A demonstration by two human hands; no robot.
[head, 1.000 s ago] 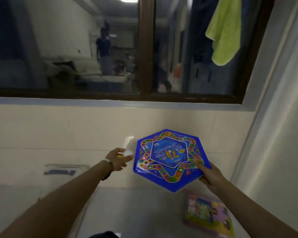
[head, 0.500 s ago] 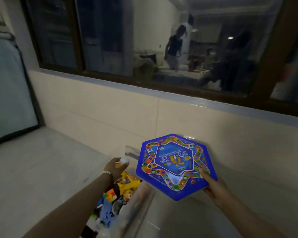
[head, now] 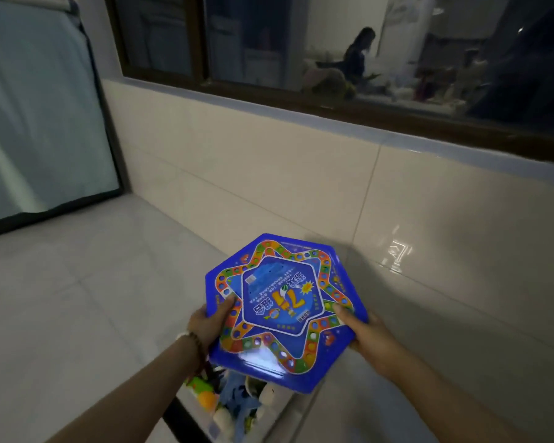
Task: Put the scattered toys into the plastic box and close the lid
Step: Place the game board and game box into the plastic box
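Left grip and right grip clamp opposite edges of the blue game board.

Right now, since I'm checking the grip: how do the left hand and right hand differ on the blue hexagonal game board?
The left hand grips the blue hexagonal game board at its left edge, the right hand at its right edge. The left hand's wrist wears a beaded bracelet; the right hand's is bare. Both lay a thumb on the printed face.
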